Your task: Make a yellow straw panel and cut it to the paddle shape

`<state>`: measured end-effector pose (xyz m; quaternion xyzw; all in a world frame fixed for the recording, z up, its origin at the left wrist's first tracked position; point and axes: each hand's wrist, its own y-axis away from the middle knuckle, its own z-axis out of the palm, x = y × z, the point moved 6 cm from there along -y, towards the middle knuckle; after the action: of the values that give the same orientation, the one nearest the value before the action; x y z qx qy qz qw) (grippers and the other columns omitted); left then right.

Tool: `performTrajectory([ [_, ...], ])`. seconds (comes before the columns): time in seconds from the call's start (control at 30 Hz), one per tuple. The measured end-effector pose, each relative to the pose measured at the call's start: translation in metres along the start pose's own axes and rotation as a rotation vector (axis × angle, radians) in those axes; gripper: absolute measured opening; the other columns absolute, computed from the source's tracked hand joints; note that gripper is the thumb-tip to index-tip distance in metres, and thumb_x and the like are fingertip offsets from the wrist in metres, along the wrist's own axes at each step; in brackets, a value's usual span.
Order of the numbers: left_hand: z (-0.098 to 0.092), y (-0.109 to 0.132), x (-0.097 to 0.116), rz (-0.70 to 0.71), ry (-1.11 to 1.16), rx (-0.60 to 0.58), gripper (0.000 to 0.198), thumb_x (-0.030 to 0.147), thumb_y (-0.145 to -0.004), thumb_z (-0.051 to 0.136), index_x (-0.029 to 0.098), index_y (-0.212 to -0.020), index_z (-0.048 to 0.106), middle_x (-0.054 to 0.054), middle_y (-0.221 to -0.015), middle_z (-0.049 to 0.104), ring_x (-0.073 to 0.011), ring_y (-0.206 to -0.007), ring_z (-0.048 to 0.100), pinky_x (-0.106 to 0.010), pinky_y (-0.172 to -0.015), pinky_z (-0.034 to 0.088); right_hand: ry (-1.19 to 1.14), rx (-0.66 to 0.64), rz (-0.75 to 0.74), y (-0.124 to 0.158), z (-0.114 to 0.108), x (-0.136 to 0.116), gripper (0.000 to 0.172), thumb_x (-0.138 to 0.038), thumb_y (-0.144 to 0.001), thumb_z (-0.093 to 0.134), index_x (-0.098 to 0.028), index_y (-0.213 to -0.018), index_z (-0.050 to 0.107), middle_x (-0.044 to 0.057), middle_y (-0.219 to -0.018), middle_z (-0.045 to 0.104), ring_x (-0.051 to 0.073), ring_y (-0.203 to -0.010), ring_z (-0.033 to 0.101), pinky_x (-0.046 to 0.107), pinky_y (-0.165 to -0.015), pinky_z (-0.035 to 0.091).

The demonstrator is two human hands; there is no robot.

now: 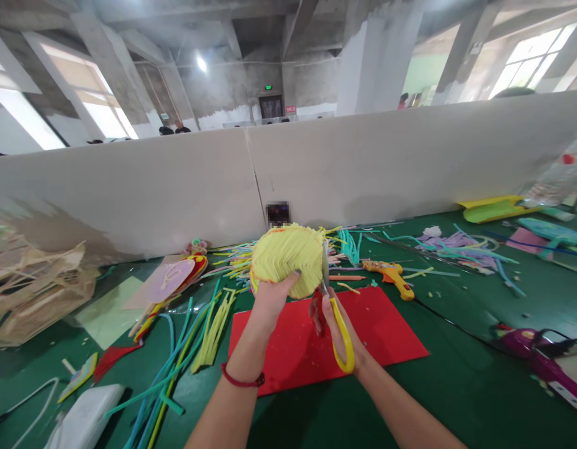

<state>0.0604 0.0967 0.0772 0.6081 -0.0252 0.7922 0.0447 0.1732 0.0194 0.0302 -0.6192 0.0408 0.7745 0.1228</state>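
My left hand [272,299] grips a round, yellow, woven-looking disc [288,255] by its lower edge, thumb on its face. A dark red band circles the left wrist. In my right hand [337,318] are scissors with yellow handles [344,340]; their blades point up along the disc's right edge. A dark red object [317,313] hangs beside the right fingers; I cannot make out what it is. Both hands are above a red sheet [386,324] on the green table [353,411].
Bundles of coloured strips [216,330] lie left of the red sheet. An orange glue gun [393,276] with a black cord is at the right, with a purple tool [541,355] farther right. A pale partition [176,193] stands behind the table.
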Motion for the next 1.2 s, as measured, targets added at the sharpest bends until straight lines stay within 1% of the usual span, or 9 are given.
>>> performTrajectory([
  [0.17, 0.001, 0.002, 0.004, 0.041, -0.023, 0.017, 0.047, 0.018, -0.061, 0.075, 0.018, -0.106, 0.062, -0.008, -0.116, 0.067, -0.0266, -0.113, 0.059, -0.04, -0.098, 0.047, -0.004, -0.004, 0.014, -0.001, 0.001, -0.001, 0.049, -0.068, -0.078, 0.048, -0.021, -0.089, 0.047, -0.006, -0.06, 0.044, 0.007, -0.045, 0.035, 0.021, -0.043, 0.031],
  [0.37, 0.0, 0.004, 0.009, 0.05, -0.008, 0.126, 0.04, 0.013, -0.061, 0.073, 0.016, -0.099, 0.062, -0.011, -0.112, 0.069, -0.027, -0.111, 0.061, -0.038, -0.095, 0.05, -0.006, -0.013, 0.006, 0.0, 0.001, 0.001, 0.048, -0.065, -0.082, 0.046, -0.021, -0.102, 0.05, -0.006, -0.064, 0.046, 0.006, -0.048, 0.036, 0.021, -0.045, 0.031],
  [0.43, 0.001, 0.005, 0.011, 0.044, -0.008, 0.125, 0.04, 0.011, -0.062, 0.072, 0.016, -0.1, 0.062, -0.01, -0.112, 0.069, -0.0263, -0.111, 0.061, -0.037, -0.095, 0.05, -0.001, -0.021, -0.002, 0.0, 0.002, 0.001, 0.047, -0.064, -0.083, 0.045, -0.021, -0.101, 0.049, -0.005, -0.066, 0.046, 0.006, -0.048, 0.036, 0.022, -0.045, 0.031],
  [0.53, 0.003, 0.007, 0.01, -0.007, -0.025, 0.114, 0.042, 0.01, -0.064, 0.071, 0.017, -0.104, 0.062, -0.009, -0.116, 0.067, -0.0249, -0.11, 0.061, -0.037, -0.096, 0.049, -0.004, -0.021, -0.003, 0.001, 0.001, 0.002, 0.045, -0.063, -0.084, 0.044, -0.021, -0.099, 0.047, -0.005, -0.066, 0.046, 0.006, -0.047, 0.035, 0.022, -0.045, 0.03],
  [0.6, 0.003, 0.009, 0.01, -0.045, -0.05, 0.124, 0.042, 0.01, -0.065, 0.071, 0.017, -0.106, 0.062, -0.008, -0.117, 0.066, -0.0246, -0.111, 0.061, -0.038, -0.097, 0.048, -0.009, -0.017, 0.002, 0.001, 0.001, 0.002, 0.045, -0.063, -0.083, 0.045, -0.021, -0.099, 0.047, -0.006, -0.065, 0.046, 0.006, -0.047, 0.034, 0.021, -0.044, 0.029],
  [0.7, 0.002, 0.01, 0.009, -0.064, -0.079, 0.13, 0.041, 0.01, -0.067, 0.07, 0.017, -0.106, 0.062, -0.009, -0.119, 0.066, -0.0244, -0.113, 0.06, -0.038, -0.098, 0.047, -0.018, -0.014, 0.019, 0.001, 0.002, 0.001, 0.047, -0.065, -0.081, 0.047, -0.021, -0.096, 0.047, -0.007, -0.062, 0.044, 0.006, -0.046, 0.034, 0.021, -0.044, 0.029],
  [0.87, 0.001, 0.007, 0.007, -0.023, -0.052, 0.129, 0.044, 0.012, -0.066, 0.071, 0.018, -0.109, 0.06, -0.009, -0.123, 0.063, -0.0242, -0.116, 0.057, -0.038, -0.099, 0.046, -0.033, -0.006, 0.027, 0.001, 0.003, -0.001, 0.049, -0.068, -0.078, 0.049, -0.021, -0.094, 0.047, -0.007, -0.058, 0.041, 0.007, -0.045, 0.033, 0.02, -0.042, 0.029],
  [1.0, 0.001, 0.005, 0.004, -0.028, -0.045, 0.126, 0.041, 0.013, -0.065, 0.073, 0.018, -0.104, 0.062, -0.009, -0.118, 0.066, -0.0246, -0.114, 0.059, -0.039, -0.099, 0.046, -0.05, -0.003, 0.039, 0.001, 0.003, 0.001, 0.051, -0.069, -0.075, 0.051, -0.021, -0.093, 0.048, -0.008, -0.057, 0.041, 0.006, -0.044, 0.033, 0.019, -0.041, 0.03],
  [1.2, 0.005, 0.006, 0.002, 0.002, -0.023, 0.095, 0.043, 0.013, -0.064, 0.072, 0.017, -0.105, 0.062, -0.008, -0.117, 0.066, -0.0245, -0.113, 0.059, -0.039, -0.1, 0.045, -0.05, 0.038, 0.068, 0.001, 0.0, 0.004, 0.05, -0.068, -0.077, 0.05, -0.021, -0.094, 0.047, -0.009, -0.054, 0.04, 0.004, -0.036, 0.029, 0.017, -0.035, 0.027],
])
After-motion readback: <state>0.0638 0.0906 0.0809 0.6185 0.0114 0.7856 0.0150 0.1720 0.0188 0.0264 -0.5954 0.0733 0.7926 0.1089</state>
